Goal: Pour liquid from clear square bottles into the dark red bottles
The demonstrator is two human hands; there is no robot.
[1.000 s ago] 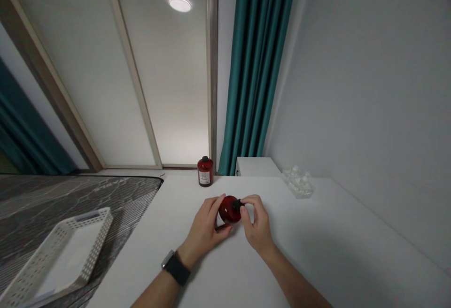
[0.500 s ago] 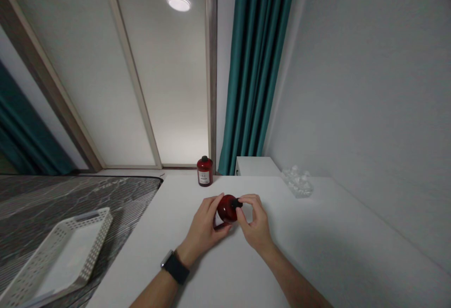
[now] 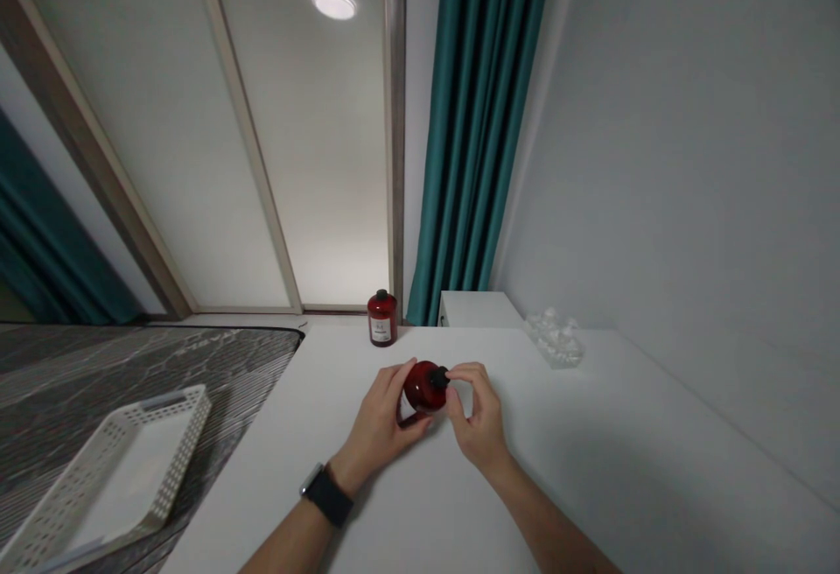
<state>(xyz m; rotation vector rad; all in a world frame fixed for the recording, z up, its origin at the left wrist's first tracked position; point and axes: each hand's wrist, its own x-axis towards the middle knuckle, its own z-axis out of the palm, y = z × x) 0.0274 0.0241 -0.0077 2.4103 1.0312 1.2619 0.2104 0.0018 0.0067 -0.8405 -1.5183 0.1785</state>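
Here's my left hand (image 3: 381,421), wrapped round a red bottle (image 3: 423,388), thumb on the near side, fingers on the far side, a firm hold. The bottle leans over to the right, its black cap (image 3: 439,378) pointing at my right hand (image 3: 483,423). That hand is a loose, curved pinch: thumb and index finger part-way apart, 2 tips right at the cap's edge, and from here I cannot tell whether they grip it. Nor can I tell if the bottle's base touches the white tabletop (image 3: 577,451).

Room to move? Plenty of white surface to my right, running to the wall (image 3: 696,206). The left edge slants away, well apart from the bottle, a little closer to the watch (image 3: 326,495) on my left wrist. Straight ahead, near the far edge, bottle number 2 (image 3: 381,320) stands upright, label showing. Far right, a clear, glassy object (image 3: 556,342) sits near that same edge, a white cabinet (image 3: 479,309) just beyond. Off to the left, past the edge, a white basket (image 3: 178,473) rests on a grey patterned surface (image 3: 249,364).
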